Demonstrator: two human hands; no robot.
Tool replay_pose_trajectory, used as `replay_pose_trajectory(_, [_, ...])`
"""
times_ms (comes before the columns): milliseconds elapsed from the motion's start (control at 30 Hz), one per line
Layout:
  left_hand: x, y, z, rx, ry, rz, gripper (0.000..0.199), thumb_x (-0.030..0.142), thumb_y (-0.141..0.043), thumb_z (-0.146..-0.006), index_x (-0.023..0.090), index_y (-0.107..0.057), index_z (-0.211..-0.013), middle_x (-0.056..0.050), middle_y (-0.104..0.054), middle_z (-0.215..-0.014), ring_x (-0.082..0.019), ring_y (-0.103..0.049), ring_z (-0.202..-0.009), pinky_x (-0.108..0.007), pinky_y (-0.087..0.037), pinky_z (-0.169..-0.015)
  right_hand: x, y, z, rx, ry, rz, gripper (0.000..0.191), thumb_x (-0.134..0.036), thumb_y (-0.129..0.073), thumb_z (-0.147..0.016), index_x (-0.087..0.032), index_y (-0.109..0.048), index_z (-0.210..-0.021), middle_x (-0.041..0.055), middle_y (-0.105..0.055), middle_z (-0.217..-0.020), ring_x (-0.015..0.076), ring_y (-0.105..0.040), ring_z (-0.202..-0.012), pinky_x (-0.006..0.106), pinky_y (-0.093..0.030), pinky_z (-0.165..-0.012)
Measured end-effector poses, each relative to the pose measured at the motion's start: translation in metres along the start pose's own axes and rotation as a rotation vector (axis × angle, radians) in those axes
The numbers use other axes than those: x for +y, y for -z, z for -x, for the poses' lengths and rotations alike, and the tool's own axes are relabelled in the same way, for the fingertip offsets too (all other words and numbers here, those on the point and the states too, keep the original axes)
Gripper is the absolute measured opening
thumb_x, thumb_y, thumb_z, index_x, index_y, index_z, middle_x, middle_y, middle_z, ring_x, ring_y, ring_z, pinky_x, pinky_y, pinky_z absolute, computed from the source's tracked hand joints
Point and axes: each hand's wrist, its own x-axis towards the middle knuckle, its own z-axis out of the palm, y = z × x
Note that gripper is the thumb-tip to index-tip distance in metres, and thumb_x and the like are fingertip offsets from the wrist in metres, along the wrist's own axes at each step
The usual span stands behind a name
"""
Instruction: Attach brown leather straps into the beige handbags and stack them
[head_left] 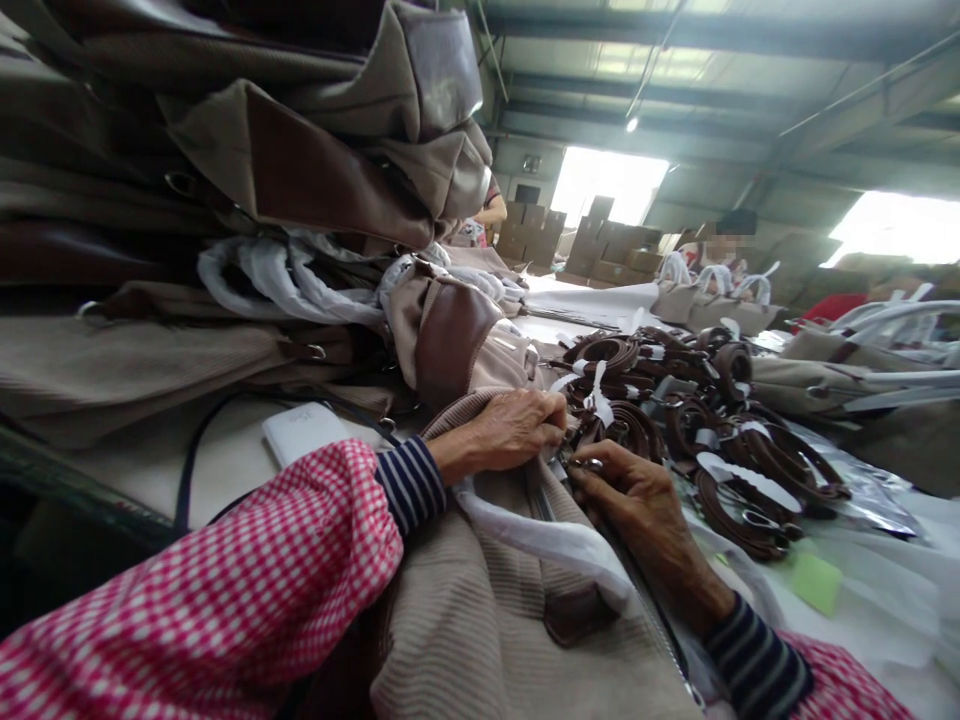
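Observation:
A beige corduroy bag (465, 610) with dark brown patches lies in front of me, its top edge towards my hands. My left hand (514, 428) is closed on the bag's far upper edge, fingers curled under and partly hidden. Close beside it, my right hand (637, 505) pinches a small shiny metal fitting (591, 464) between thumb and forefinger; whether it belongs to the zip or to a strap I cannot tell. A handle wrapped in white (551, 540) arches across the bag below both hands. An open zip (652, 600) runs down the right side.
Similar bags (337, 170) are piled high at the left. Coiled brown straps (690, 400) with metal hooks lie heaped at the right, near a green paper slip (816, 583). A flat white box (304, 432) rests by my left forearm. More bags (712, 300), cartons and people are farther back.

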Motion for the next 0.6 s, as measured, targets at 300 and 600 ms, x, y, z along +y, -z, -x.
replay_pose_trajectory(300, [-0.006,-0.003,0.001,0.023,0.104,0.367,0.010,0.024,-0.058,-0.091,0.016,-0.065,-0.088,-0.001,-0.062,-0.083,-0.017,-0.056,-0.077,-0.030,-0.041,-0.072,-0.009,0.005,-0.003,-0.006,-0.080,-0.100,0.038,-0.043,-0.080,-0.078,-0.020,-0.058,-0.098,-0.0039,-0.065,-0.062,0.0096,-0.053,-0.042,0.018,-0.033,-0.041])
replay_pose_trajectory(600, [0.003,-0.004,0.002,0.144,0.177,0.705,0.013,0.028,-0.059,-0.094,0.019,-0.055,-0.086,-0.004,-0.073,-0.087,-0.015,-0.057,-0.073,-0.028,-0.043,-0.074,-0.011,0.018,0.007,-0.077,0.094,0.258,0.012,-0.031,-0.065,-0.090,-0.021,-0.062,-0.096,-0.0036,-0.061,-0.070,0.0130,-0.057,-0.055,0.025,-0.042,-0.053])
